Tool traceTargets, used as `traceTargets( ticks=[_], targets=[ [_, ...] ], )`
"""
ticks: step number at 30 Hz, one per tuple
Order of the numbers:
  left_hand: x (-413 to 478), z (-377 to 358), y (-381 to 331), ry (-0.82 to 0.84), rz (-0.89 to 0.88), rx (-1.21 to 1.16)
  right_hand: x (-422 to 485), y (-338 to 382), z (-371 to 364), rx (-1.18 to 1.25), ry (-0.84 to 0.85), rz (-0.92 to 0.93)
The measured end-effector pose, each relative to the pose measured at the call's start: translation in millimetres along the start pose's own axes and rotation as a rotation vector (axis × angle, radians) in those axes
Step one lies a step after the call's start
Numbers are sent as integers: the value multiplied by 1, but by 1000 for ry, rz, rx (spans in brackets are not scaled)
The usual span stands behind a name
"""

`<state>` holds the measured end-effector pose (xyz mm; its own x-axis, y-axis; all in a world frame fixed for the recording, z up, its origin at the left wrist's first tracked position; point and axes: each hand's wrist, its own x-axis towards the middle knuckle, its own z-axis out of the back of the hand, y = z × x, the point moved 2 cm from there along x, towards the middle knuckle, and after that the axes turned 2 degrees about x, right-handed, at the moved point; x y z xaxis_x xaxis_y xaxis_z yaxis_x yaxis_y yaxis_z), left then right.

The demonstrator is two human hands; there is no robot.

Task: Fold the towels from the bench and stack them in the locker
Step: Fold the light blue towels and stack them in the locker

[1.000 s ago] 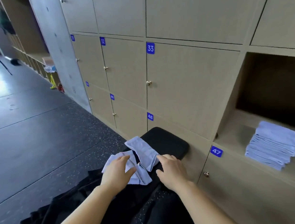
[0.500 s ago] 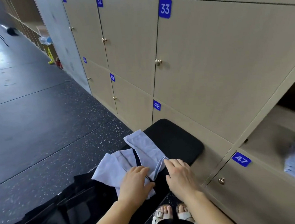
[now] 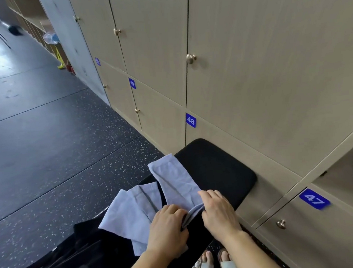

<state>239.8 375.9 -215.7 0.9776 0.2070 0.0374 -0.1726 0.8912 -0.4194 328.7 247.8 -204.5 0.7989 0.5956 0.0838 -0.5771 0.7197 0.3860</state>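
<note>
Clearly unfinished: left hand point(image 3: 166, 227) and right hand point(image 3: 217, 213) pinch the near edge of a light-blue towel point(image 3: 175, 180) on the black bench point(image 3: 216, 168). A second towel point(image 3: 125, 216) lies loose just beside it. Open locker point(image 3: 344, 186) at right, contents unreadable.

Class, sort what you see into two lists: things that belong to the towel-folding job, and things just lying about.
Job: towel, gripped by left hand and right hand; second towel; bench; open locker.
Lying about: black cloth; yellow object down the aisle; closed locker 48.
</note>
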Motion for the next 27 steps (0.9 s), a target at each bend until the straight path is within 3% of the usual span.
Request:
traceTargets(
  ticks=[6, 11, 16, 22, 27],
  targets=[
    [2, 13, -5, -50, -18, 10, -4, 2, 19, -35, -66, 16],
    [3, 61, -28, -220, -50, -53, -4, 19, 72, 24, -162, 15],
    [3, 139, -60, -365, -54, -215, -8, 51, 152, 117, -273, 41],
    [-6, 233, -101, -382, -20, -540, -22, 89, 253, 383, -349, -39],
    [-20, 290, -141, -363, -76, -799, -44, 106, 316, 599, -439, 4]
  ],
)
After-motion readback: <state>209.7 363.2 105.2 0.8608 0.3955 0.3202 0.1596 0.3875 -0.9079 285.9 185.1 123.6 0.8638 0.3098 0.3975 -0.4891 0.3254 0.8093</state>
